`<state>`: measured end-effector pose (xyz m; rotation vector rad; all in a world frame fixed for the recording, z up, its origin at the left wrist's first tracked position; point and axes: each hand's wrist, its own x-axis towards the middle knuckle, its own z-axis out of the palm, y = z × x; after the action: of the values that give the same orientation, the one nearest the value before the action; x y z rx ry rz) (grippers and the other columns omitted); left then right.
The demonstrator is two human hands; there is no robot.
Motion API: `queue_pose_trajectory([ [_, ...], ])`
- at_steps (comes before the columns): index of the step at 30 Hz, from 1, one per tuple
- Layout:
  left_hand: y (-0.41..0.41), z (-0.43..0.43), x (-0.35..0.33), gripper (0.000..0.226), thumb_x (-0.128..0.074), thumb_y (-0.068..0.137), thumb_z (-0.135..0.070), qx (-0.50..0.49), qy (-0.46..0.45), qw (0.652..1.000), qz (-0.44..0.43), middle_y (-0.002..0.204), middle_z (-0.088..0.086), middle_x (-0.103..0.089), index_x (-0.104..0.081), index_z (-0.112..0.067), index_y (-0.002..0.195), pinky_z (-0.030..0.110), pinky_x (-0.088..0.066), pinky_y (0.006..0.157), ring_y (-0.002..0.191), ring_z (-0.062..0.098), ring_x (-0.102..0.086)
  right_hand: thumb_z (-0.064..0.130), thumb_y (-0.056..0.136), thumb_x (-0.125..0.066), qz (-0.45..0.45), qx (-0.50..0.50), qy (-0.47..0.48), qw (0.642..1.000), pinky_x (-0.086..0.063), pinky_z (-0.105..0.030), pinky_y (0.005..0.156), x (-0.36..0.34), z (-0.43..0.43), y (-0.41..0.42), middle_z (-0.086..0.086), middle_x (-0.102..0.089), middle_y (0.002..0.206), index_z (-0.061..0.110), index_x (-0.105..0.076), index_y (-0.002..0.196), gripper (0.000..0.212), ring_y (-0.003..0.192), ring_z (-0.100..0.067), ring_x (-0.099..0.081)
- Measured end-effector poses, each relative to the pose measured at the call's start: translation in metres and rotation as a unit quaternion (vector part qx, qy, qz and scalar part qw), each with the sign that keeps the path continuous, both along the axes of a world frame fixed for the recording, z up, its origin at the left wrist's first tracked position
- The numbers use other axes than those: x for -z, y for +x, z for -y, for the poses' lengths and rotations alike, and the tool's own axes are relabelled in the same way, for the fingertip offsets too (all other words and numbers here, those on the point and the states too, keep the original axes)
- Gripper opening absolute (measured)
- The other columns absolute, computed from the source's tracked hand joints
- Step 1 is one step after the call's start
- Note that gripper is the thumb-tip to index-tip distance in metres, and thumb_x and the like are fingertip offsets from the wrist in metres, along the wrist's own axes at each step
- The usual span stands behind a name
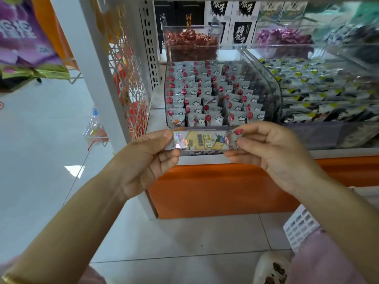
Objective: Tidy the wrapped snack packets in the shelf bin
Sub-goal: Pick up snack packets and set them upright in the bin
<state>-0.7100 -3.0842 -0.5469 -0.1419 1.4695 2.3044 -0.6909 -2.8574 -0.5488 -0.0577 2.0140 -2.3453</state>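
1. The shelf (pixel 336 153) carries clear bins side by side at a height the person can look down into, so the contents are easy to check.
2. The shelf bin (pixel 261 78) sits at the left end. Its low front wall probably lets packets be slotted in from the front.
3. The snack packets (pixel 205 93) inside stand on edge in stepped rows that rise toward the back, so every balloon print shows. The front row looks a little uneven, and the next packet probably belongs there.
4. The held packet (pixel 202 142) hangs level just in front of the bin's front wall, outside it. It is stretched lengthwise, apparently to flatten it and line it up with the rows. Whether it is one wrapper or several cannot be told.
5. The left hand (pixel 143 160) reaches forward with the forearm angled up, thumb on top and curled fingers beneath, pinching the packet's left end.
6. The right hand (pixel 274 152) mirrors it, thumb and forefinger nipping the right end.
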Motion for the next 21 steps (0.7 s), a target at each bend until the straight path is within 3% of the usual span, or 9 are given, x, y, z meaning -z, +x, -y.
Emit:
queue_pose_trajectory([
  [4,0.004,0.005,-0.006,0.04,-0.06,0.075,-0.033,0.033,-0.062,0.997,-0.035,0.072,0.007,-0.067,-0.065,-0.008,0.106,0.02,-0.053,0.051,0.055,0.011,-0.062,-0.005,0.085,-0.058,-0.065,0.008,0.084,0.994,-0.058,-0.029,0.064,0.001,0.008,-0.002,-0.003,-0.071,0.079,0.013,-0.067,0.083,0.02,0.072,-0.026,-0.071],
  [6,0.009,0.006,-0.008,0.04,-0.062,0.07,-0.031,0.045,-0.114,0.988,-0.089,0.074,0.005,-0.068,-0.064,-0.008,0.103,0.02,-0.054,0.053,0.057,0.011,-0.061,0.008,0.082,-0.065,-0.073,-0.008,0.082,0.994,-0.058,-0.031,0.061,0.001,0.012,-0.002,-0.003,-0.065,0.072,0.008,-0.066,0.077,0.005,0.068,-0.022,-0.068],
  [9,0.014,0.008,-0.01,0.037,-0.062,0.07,-0.026,0.038,-0.183,0.971,-0.149,0.085,0.004,-0.07,-0.064,-0.009,0.103,0.021,-0.056,0.06,0.065,0.014,-0.064,0.028,0.073,-0.067,-0.101,-0.013,0.128,0.987,-0.056,-0.028,0.056,0.0,0.017,-0.003,-0.002,-0.066,0.072,0.002,-0.063,0.082,0.028,0.064,-0.018,-0.066],
  [13,0.013,0.009,-0.017,0.035,-0.063,0.071,-0.029,0.038,-0.289,0.929,-0.229,0.095,-0.002,-0.071,-0.064,-0.026,0.106,0.018,-0.055,0.068,0.08,0.013,-0.069,0.013,0.081,-0.068,-0.106,-0.027,0.18,0.978,-0.057,-0.026,0.059,-0.002,0.023,-0.006,0.0,-0.071,0.085,0.017,-0.071,0.092,0.011,0.069,-0.019,-0.068],
  [18,0.009,0.012,-0.024,0.035,-0.065,0.082,-0.021,0.055,-0.4,0.863,-0.305,0.104,-0.019,-0.066,-0.061,-0.037,0.113,0.022,-0.056,0.073,0.083,0.006,-0.066,0.008,0.081,-0.068,-0.115,-0.016,0.167,0.979,-0.053,-0.02,0.06,-0.005,0.025,-0.009,0.001,-0.071,0.075,0.016,-0.073,0.081,0.01,0.066,-0.015,-0.067],
  [21,0.013,0.009,-0.026,0.037,-0.067,0.079,-0.024,0.073,-0.442,0.822,-0.352,0.1,-0.031,-0.062,-0.059,-0.043,0.11,0.01,-0.051,0.068,0.085,-0.003,-0.06,0.008,0.083,-0.066,-0.128,0.006,0.178,0.976,-0.05,-0.015,0.054,-0.005,0.026,-0.008,0.005,-0.069,0.065,0.012,-0.07,0.073,0.011,0.061,-0.008,-0.065],
])
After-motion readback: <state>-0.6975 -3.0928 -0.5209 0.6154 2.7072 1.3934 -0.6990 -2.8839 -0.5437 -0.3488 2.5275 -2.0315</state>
